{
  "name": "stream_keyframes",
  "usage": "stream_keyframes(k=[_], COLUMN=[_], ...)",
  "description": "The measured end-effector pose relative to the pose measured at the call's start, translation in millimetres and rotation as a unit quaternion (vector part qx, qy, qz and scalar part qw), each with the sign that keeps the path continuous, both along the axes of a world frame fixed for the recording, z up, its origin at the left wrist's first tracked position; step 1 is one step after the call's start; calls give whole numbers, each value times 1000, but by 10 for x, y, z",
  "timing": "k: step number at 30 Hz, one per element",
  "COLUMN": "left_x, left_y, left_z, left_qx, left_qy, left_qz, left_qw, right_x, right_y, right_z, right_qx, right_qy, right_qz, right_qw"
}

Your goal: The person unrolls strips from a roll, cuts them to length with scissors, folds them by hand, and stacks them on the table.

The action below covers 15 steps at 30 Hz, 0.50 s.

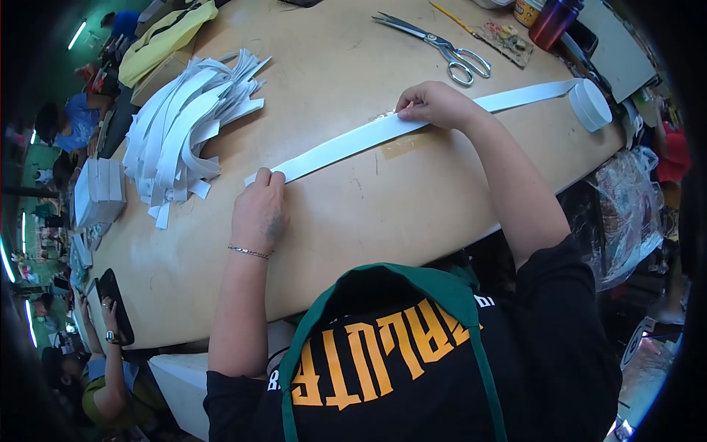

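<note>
Head view looks steeply down and forward from the wearer's head, over the black shirt (545,353). Wide, dark-rimmed field: table (368,236) close at centre, left hand (261,210) and right hand (436,105) above it, room (44,177) sideways at left.

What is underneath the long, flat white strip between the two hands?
A pale tan tabletop, with a glossy brownish tape patch showing past the strip's near edge. Whatever the strip directly covers is hidden.
</note>
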<state>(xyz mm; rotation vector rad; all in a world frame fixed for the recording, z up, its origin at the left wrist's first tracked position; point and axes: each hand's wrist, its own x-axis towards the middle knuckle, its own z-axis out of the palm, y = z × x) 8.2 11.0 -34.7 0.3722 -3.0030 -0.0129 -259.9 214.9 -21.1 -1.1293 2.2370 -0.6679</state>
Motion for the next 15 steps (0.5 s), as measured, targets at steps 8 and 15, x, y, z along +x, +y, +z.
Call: stream_keyframes(k=[8, 15], left_x=[-73, -88], left_y=[160, 158], left_z=[168, 185], left_qx=[-58, -65], left_qy=[-132, -142], left_qz=[3, -6], left_qw=[990, 988], right_x=[34, 86], right_y=[61, 85], right_z=[-158, -365], right_qx=[-76, -195], right_qy=[147, 339], right_qz=[38, 95], right_qw=[985, 915])
